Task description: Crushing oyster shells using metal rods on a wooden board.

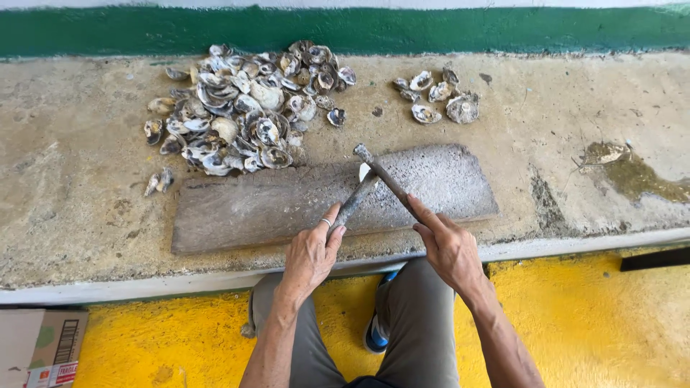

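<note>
My left hand (310, 253) grips a dark metal rod (353, 203) whose tip presses down on a small white shell (364, 171) lying on a worn wooden board (251, 208). My right hand (449, 244) holds a second metal tool, a small hammer (381, 174), crossed over the rod with its head raised just above the shell. Behind the board lies a large heap of open oyster shells (244, 108).
A smaller group of shells (438, 97) sits at the back right on the concrete ledge (86, 165). A green wall band runs behind. Below are a yellow floor (589, 323), my knees, and a cardboard box (39, 345) at the lower left.
</note>
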